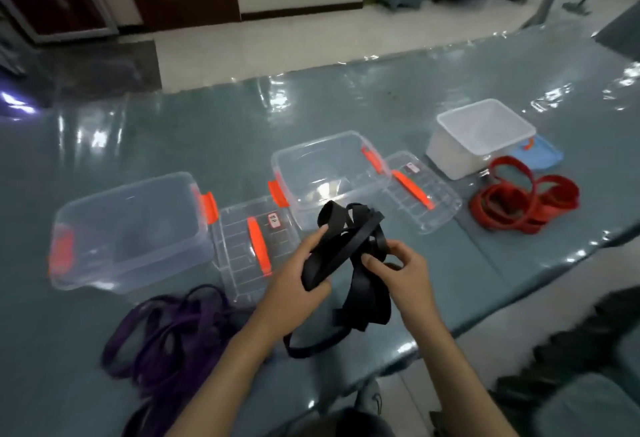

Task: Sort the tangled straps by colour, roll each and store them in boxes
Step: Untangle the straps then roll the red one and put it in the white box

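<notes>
Both hands hold a tangled black strap [349, 263] above the table's near edge. My left hand [294, 277] grips a flat bundle of its bands, and my right hand [401, 274] pinches loops on the other side. One black loop hangs down to the table. A purple strap pile [166, 329] lies at the near left. Further right, a red strap pile [519, 201] lies beside a white box [481, 135]. Two clear boxes with orange latches stand open and hold nothing: one at the left [128, 228], one in the middle [329, 170].
Clear lids with orange handles lie beside the boxes, one [249, 249] left of centre and one [422, 190] right of it. A blue lid [543, 156] sticks out behind the white box. The table [242, 125] has a glossy grey-blue cover. Dark chairs stand at the near right.
</notes>
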